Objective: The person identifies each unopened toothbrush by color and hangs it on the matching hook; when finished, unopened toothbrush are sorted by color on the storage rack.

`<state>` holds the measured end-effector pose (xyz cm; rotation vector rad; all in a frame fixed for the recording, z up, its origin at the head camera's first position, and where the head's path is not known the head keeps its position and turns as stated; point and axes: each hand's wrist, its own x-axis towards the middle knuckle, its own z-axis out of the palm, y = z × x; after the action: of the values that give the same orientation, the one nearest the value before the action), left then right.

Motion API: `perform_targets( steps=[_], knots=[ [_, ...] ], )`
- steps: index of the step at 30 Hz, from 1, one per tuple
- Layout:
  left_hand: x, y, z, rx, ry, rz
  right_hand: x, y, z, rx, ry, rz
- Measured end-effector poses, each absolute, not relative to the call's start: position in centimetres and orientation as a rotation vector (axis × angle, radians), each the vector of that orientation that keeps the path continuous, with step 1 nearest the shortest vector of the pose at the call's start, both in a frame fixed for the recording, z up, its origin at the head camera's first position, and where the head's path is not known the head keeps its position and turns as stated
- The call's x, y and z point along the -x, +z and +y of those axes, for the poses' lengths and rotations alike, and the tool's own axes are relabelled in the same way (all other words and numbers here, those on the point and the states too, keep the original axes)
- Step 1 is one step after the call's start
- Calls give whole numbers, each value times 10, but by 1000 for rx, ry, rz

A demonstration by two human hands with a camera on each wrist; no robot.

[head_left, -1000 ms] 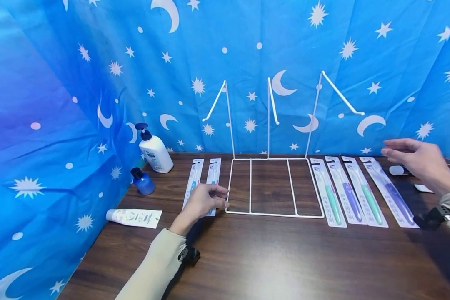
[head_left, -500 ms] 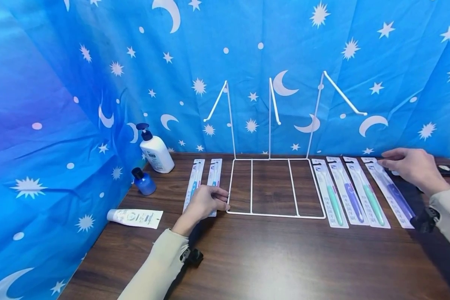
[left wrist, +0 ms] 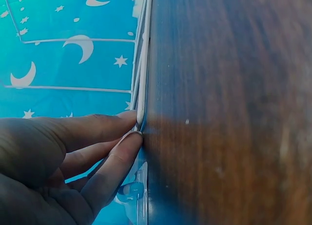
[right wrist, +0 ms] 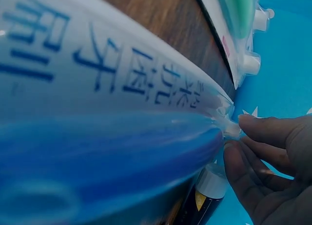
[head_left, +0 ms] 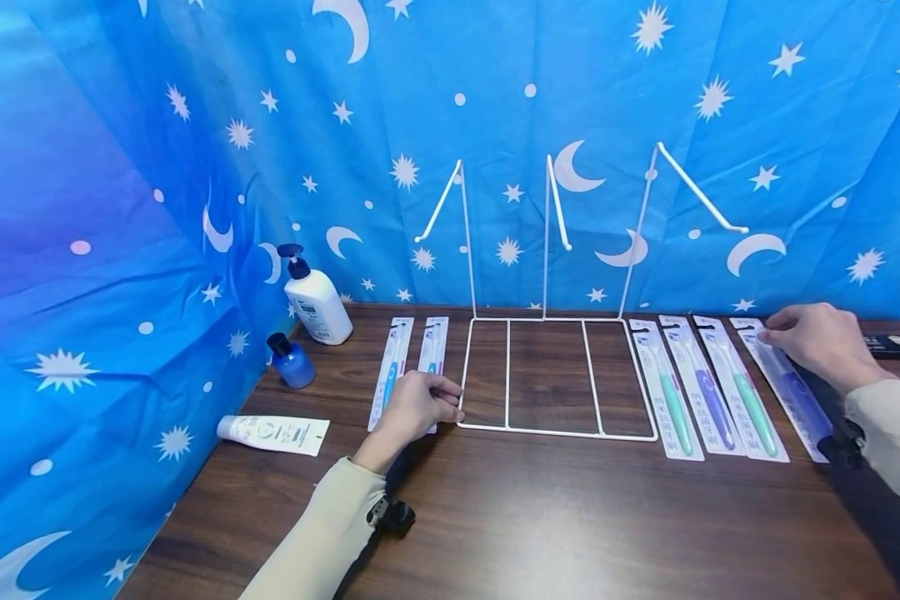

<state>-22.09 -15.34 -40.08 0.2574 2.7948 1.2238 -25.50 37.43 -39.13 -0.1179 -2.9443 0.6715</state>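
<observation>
A white wire rack [head_left: 555, 432] lies with its frame on the table, three hooked arms rising at the back. My left hand [head_left: 420, 402] pinches its front left corner; the left wrist view shows thumb and fingertip on the wire [left wrist: 142, 98]. At the far right, my right hand [head_left: 821, 342] is at the head end of a packaged purple toothbrush [head_left: 795, 392]. Close up, thumb and fingers [right wrist: 234, 161] pinch the clear blister around the brush head. Three more packaged toothbrushes [head_left: 667, 392], green and purple, lie beside the rack's right side.
Two blue packaged toothbrushes [head_left: 392, 367] lie left of the rack, one partly behind my left hand. A white pump bottle [head_left: 318, 308], a small blue bottle [head_left: 292, 367] and a white tube [head_left: 273, 433] stand or lie farther left. A dark box [head_left: 896, 345] lies behind my right hand.
My right hand has come down and left onto the top of the rightmost toothbrush package. The left hand stays at the rack's corner. The whole view has shifted slightly.
</observation>
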Motion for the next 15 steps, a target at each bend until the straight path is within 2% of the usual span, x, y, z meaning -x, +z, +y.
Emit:
perform_targets(
  steps=[5, 15],
  knots=[
    [220, -401, -153, -258, 1200, 2799, 256, -392, 375, 91, 650, -2963],
    [220, -401, -153, -276, 1162, 2827, 256, -373, 368, 285, 687, -2955]
  ],
)
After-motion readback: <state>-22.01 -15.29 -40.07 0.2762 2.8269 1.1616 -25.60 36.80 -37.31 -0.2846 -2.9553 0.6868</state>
